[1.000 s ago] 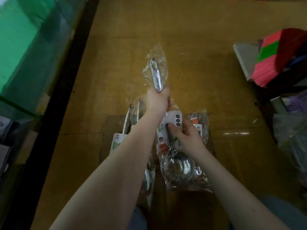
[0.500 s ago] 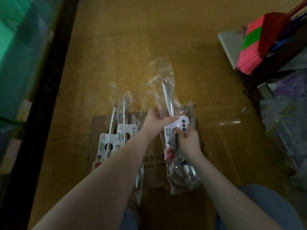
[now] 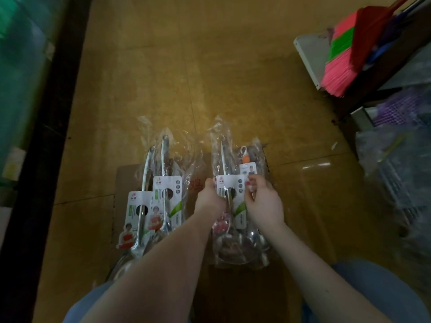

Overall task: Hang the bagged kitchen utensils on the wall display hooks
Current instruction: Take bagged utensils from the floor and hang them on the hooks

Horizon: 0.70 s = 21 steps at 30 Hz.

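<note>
The ladle (image 3: 229,197), raised a second ago, now lies on the box (image 3: 126,176), right side. Our left hand (image 3: 210,201) grips its bag, our right hand (image 3: 263,203) pinches its card; we hang nothing yet.

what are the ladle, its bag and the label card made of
The ladle looks like polished metal, probably stainless steel: mirror-like glints. The bag is thin clear plastic film: crinkled, see-through. The label card seems printed paperboard: flat, matte white.

Left hand (image 3: 210,199) and right hand (image 3: 264,203) grip a bagged ladle (image 3: 231,247) over a cardboard box (image 3: 127,180).
</note>
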### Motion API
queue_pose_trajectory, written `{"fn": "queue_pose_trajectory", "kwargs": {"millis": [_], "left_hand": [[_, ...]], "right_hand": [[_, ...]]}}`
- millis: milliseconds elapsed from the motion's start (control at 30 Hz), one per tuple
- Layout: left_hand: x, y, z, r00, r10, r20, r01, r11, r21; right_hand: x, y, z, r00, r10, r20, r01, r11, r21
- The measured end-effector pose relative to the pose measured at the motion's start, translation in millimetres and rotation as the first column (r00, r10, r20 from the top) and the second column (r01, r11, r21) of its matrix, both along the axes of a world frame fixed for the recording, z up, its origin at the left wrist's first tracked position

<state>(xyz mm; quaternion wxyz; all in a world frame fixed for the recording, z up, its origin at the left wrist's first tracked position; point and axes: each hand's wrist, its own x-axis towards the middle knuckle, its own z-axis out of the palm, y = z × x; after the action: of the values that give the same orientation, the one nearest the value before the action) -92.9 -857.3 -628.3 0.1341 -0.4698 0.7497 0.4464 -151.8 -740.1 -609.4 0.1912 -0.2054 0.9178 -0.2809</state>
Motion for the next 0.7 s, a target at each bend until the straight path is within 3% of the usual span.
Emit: {"fn": "queue_pose_trajectory", "kwargs": {"millis": [133, 267, 400, 567, 700], "left_hand": [[1, -2, 0, 0.992, -0.105, 0.073, 0.111, 0.990, -0.083], [-1, 11, 2, 0.977, -0.180, 0.111, 0.181, 0.983, -0.001], [3, 13, -2, 0.952, -0.234, 0.197, 0.243, 0.970, -0.019], [7, 10, 4, 0.963, -0.185, 0.197, 0.197, 0.980, -0.042], [13, 6, 30, 0.941, -0.249, 0.228, 0.286, 0.948, -0.144]], "right_hand": [[-9, 10, 0, 0.997, 0.060, -0.037, -0.058, 0.996, 0.062], [-6, 13, -6, 0.995, 0.097, 0.025, -0.100, 0.987, 0.126], [-1, 15, -8, 0.995, 0.074, 0.070, -0.080, 0.994, 0.079], [-2, 21, -1, 0.998, 0.020, 0.062, -0.018, 0.999, -0.033], [-4, 26, 23, 0.996, -0.025, 0.090, 0.030, 0.998, -0.057]]}}
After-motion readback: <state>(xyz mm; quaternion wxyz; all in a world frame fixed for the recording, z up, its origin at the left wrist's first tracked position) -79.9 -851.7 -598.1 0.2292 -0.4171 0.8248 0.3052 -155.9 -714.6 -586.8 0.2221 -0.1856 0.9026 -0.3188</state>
